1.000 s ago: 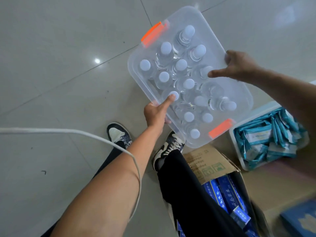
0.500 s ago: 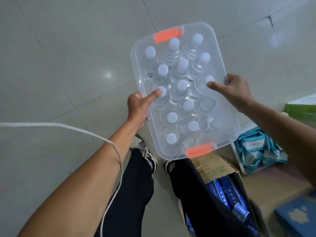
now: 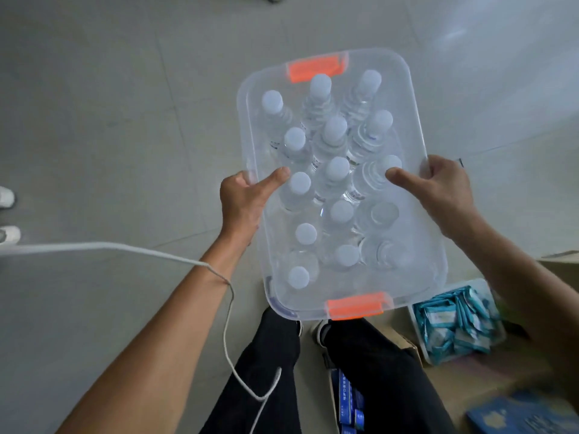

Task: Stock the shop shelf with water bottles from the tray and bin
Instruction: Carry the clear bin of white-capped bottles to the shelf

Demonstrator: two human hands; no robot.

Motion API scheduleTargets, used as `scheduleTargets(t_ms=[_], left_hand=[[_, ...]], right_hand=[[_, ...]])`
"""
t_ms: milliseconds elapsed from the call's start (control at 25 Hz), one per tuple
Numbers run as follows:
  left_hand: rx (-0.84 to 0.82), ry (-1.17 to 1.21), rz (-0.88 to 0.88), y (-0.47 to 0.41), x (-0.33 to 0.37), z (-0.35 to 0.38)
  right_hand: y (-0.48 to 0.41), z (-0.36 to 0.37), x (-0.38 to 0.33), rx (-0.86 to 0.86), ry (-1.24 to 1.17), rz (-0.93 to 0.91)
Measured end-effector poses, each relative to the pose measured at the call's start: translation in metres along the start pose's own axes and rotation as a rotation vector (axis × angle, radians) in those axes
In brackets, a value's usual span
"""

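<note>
The clear plastic bin (image 3: 410, 126) is held in the air over the grey tiled floor (image 3: 109, 120), in front of the person's legs. Its long axis runs away from the person, the far end leaning slightly right. One orange latch (image 3: 316, 68) sits on the far short end and another orange latch (image 3: 357, 305) on the near one.

Inside, the water bottles (image 3: 332, 183) stand upright in rough rows, white caps up (two or three at the near right are too blurred to tell how they lie).

The left hand (image 3: 241, 202) grips the left long rim, thumb hooked over it into the bin. The right hand (image 3: 441, 189) grips the right long rim, its fingers (image 3: 435, 166) curled round the edge and its thumb reaching inside beside a cap.

At lower right, a white tray (image 3: 415, 321) holds blue-green packets (image 3: 454, 321). Beside the legs an open cardboard box (image 3: 404, 343) holds dark blue cartons (image 3: 347, 399). A white cord (image 3: 125, 247) crosses the left forearm.
</note>
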State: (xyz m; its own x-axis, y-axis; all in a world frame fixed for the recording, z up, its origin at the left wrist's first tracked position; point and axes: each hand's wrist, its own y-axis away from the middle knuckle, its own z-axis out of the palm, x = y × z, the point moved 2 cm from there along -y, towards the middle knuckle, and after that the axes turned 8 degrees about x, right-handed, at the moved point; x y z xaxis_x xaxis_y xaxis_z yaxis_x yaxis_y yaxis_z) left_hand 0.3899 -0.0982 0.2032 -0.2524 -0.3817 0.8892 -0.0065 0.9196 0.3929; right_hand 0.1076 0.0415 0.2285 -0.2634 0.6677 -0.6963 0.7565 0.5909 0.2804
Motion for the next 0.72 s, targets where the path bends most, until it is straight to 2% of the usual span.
scheduleTargets(t_ms=[120,320,560,720], left_hand=[[0.061,0.013,0.072,0.034,0.083,-0.055],[0.183,0.009,0.148,0.078,0.16,-0.143],[0.344,-0.018,0.177,0.106,0.195,-0.236],[0.523,0.019,0.156,0.117,0.202,-0.288]], right_hand=[[0.04,-0.038,-0.092,0.003,0.009,-0.064],[0.098,-0.068,-0.191,-0.045,0.007,-0.172],[0.14,-0.05,-0.285,-0.149,0.041,-0.357],[0.15,-0.015,-0.348,-0.252,0.053,-0.5]])
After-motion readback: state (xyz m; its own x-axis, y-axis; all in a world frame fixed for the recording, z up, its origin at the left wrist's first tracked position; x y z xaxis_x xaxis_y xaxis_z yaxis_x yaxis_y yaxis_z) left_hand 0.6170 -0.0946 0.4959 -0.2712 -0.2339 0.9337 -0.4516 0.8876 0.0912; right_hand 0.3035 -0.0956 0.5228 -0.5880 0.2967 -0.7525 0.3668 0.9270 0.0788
